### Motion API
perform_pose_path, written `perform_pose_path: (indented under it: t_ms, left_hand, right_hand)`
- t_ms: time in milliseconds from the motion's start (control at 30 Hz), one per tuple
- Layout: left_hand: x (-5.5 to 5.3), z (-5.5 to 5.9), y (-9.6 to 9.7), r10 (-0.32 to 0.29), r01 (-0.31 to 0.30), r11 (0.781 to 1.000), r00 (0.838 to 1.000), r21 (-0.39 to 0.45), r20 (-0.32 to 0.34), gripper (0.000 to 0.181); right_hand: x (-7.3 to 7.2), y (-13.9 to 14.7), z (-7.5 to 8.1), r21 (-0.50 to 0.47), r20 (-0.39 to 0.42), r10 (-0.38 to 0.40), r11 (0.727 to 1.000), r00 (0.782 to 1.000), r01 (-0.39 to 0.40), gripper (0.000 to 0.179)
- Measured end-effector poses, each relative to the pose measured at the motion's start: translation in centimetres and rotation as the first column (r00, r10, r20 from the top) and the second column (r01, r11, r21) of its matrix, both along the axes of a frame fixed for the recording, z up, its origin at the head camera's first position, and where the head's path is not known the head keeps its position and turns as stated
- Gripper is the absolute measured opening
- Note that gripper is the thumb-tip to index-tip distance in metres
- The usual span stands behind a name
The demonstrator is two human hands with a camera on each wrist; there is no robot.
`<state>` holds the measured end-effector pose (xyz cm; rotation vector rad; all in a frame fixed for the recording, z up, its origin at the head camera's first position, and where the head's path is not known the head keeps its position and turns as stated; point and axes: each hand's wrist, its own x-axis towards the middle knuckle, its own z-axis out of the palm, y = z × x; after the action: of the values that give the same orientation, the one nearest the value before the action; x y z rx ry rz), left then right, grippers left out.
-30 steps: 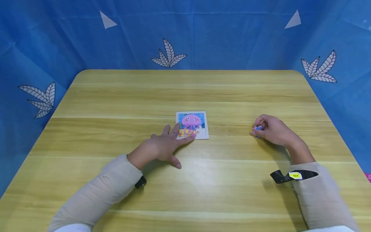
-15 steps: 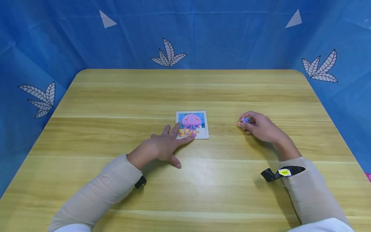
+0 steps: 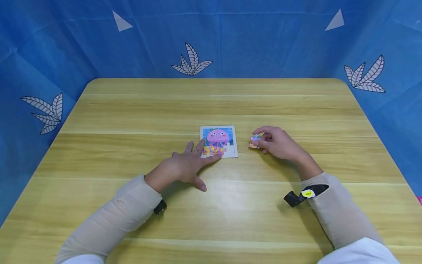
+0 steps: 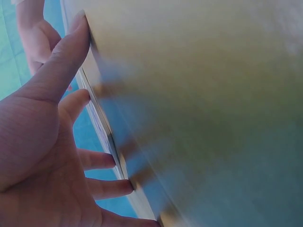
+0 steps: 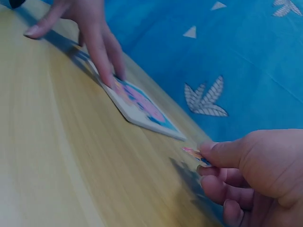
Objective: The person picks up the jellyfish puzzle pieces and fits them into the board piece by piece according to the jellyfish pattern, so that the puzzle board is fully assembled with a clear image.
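A square jigsaw puzzle (image 3: pixel 218 136) with a pink jellyfish picture lies in a white frame on the table; its near right corner shows bare white backing. My left hand (image 3: pixel 188 167) rests with spread, straight fingers on the puzzle's near left edge and the table. To the right of the frame, my right hand (image 3: pixel 277 142) pinches a small colourful puzzle piece (image 3: pixel 254 142) between thumb and fingers. In the right wrist view, the piece (image 5: pixel 196 155) is held a little above the table, apart from the frame, partly covered by the thumb.
The wooden table (image 3: pixel 211 212) has light, streaky grain and rounded far corners. A blue cloth (image 3: pixel 263 40) with white leaf and triangle prints hangs behind it and along both sides. Black straps (image 3: pixel 304 194) circle the sleeves at the wrists.
My right hand has moved left across the table with the puzzle piece, from well right of the frame to close beside it. The left hand and the puzzle have stayed put.
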<state>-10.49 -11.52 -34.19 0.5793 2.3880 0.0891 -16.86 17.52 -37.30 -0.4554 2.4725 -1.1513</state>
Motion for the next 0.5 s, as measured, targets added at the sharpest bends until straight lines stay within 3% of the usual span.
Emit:
perform_pose_path:
  t_ms: [233,500]
  left_hand:
    - [0.2,-0.1,-0.7,0.020,-0.020,1.000,1.000,-0.017,0.004,0.101]
    - [0.3,0.2,-1.4,0.022,-0.022,0.999,1.000,-0.030,0.000,0.101]
  right_hand:
    - [-0.1,-3.7,-0.2,-0.093,0.044,0.077,0.993,0.996,-0.073,0.030]
    - [-0.1,-7.0,-0.4,-0.082,0.036,0.133,0.988,0.990,-0.130,0.027]
